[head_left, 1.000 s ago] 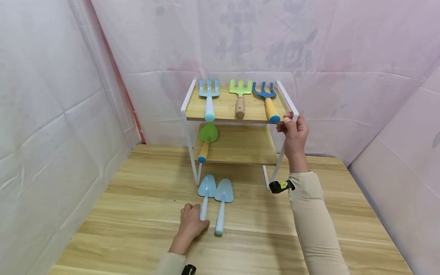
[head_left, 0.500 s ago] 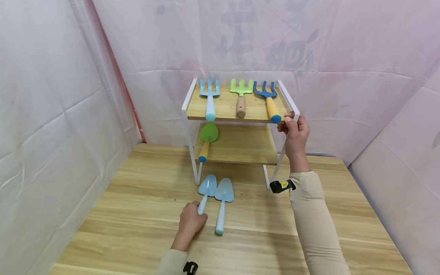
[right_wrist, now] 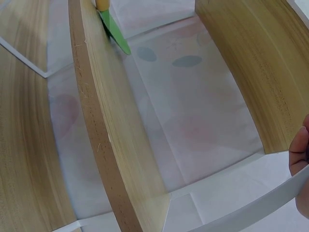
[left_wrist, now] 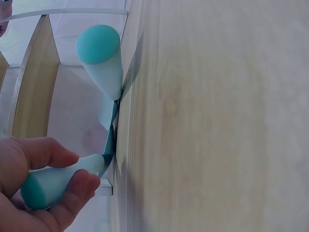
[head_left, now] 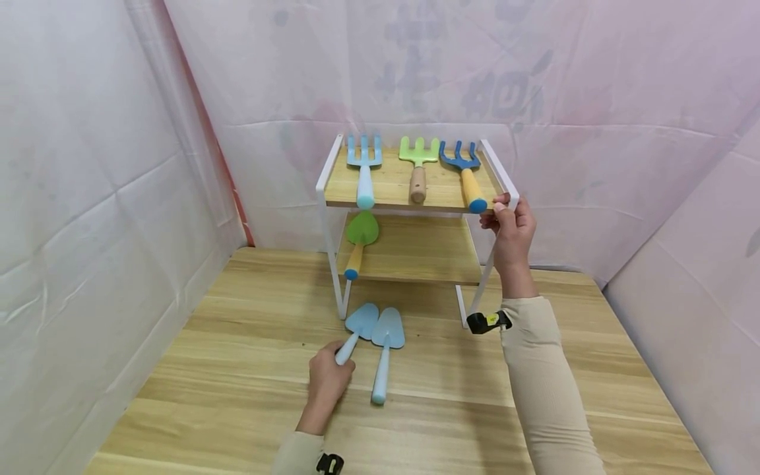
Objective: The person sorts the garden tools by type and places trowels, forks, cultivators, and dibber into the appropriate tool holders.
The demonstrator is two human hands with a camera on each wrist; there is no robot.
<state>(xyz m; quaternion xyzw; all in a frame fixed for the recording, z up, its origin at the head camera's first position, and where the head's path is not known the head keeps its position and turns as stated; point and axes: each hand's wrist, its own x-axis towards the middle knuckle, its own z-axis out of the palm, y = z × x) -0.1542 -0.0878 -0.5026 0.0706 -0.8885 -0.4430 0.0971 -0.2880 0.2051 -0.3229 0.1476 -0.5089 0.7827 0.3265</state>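
A light blue garden trowel is gripped by its pale handle in my left hand, its blade close over the table in front of a two-tier shelf. In the left wrist view, thumb and fingers curl round the handle, and its teal end points back toward the palm. A second light blue trowel lies just to the right, blades overlapping in the head view. My right hand holds the shelf's front right top corner, thumb at the board's edge and fingers around the white frame.
On the top board lie a light blue hand fork, a green one and a dark blue one with a yellow handle. A green trowel rests at the left of the lower board. White sheets surround the table.
My left hand has closed round the trowel's handle and moved slightly forward and left. The handle has swung left and the blade has tilted. My right hand stays on the shelf corner.
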